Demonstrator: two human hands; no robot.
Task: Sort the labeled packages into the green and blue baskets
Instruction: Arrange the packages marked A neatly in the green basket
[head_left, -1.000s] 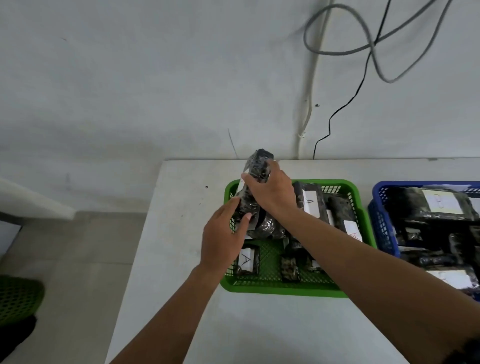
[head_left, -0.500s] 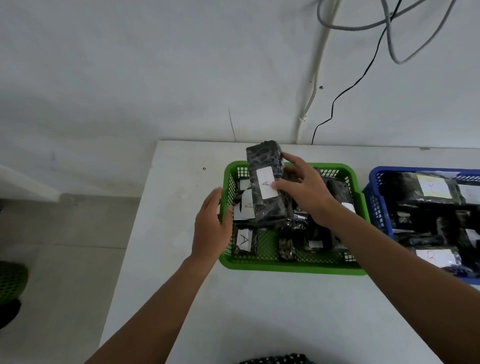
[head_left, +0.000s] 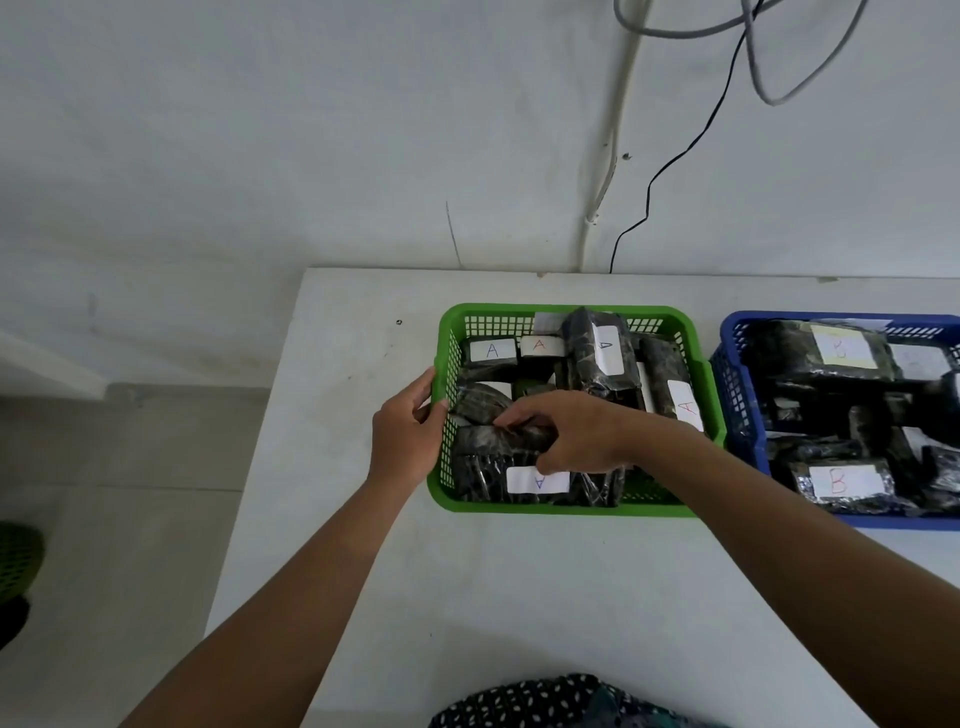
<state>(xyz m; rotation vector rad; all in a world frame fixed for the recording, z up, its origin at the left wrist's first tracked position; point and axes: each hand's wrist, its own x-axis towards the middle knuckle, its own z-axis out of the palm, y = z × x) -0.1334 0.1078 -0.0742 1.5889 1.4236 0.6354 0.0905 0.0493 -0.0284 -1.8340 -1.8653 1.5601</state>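
Starting at the far left: a green mesh object (head_left: 18, 561) sits on the floor at the frame edge, cut off, can't tell what it is. The white desk (head_left: 519, 597) runs from mid-frame to the right, pushed against a pale wall w/ a white conduit (head_left: 608, 156), a black cable (head_left: 691, 145) and a grey cable (head_left: 753, 52) hanging down it.

Left hand (head_left: 405, 441) is at the green basket (head_left: 566, 506), on its left wall: thumb over the rim, fingers curled round the outside edge, so this grip is holding the basket.

Inside the basket: dark wrapped packages w/ white labels marked A. Two labelled ones lie side by side at the back left (head_left: 511, 348), a big one (head_left: 600, 358) stands tilted at back centre, another A label (head_left: 685, 405) shows at the right wall. At the front lies a long package (head_left: 519, 475), label facing up, touching the front wall.

Right hand (head_left: 576, 436) reaches in over the basket's right side, fingers bent down onto the top of that front package, thumb by its label; grip looks closed on it, pinching the wrap.

Further right, just beside the green one, the blue basket (head_left: 737, 395) holds dark packages labelled B: one at the back (head_left: 831, 353), one at the front (head_left: 841, 480). Its right part is cut off by the frame.

Bottom centre: dotted dark fabric (head_left: 545, 701) of the person's clothing.
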